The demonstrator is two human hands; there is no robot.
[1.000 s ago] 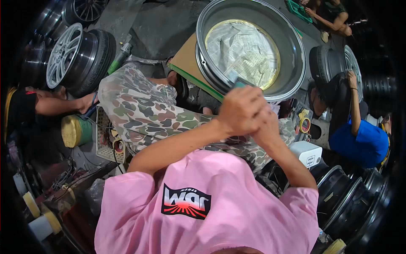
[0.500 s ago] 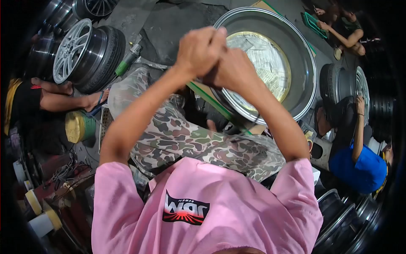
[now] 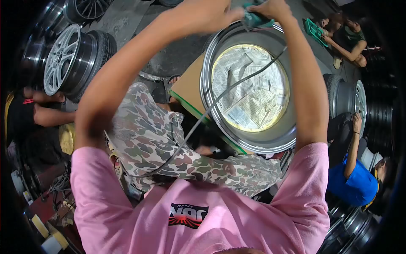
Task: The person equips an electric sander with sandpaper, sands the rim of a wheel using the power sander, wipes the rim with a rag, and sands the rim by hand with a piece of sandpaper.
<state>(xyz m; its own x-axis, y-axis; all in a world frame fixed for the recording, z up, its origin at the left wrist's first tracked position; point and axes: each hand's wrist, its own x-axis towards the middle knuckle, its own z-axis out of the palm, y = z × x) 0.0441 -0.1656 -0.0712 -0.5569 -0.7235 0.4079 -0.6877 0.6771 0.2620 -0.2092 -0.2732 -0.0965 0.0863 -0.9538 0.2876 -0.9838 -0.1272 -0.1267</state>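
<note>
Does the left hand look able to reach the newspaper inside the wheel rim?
Probably yes: the left hand appears near the wheel rim, and the newspaper lies exposed, though a grey cable crosses it in view.

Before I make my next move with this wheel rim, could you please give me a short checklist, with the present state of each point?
1. Newspaper lies inside the wheel rim: ok.
2. Cable out of the way: not ok, it crosses over the newspaper in this view.
3. Right hand holds the green item: ok.
4. Left hand grips it too: cannot tell, blurred.
5. Rim steady on the cardboard: cannot tell, contact hidden.
</note>
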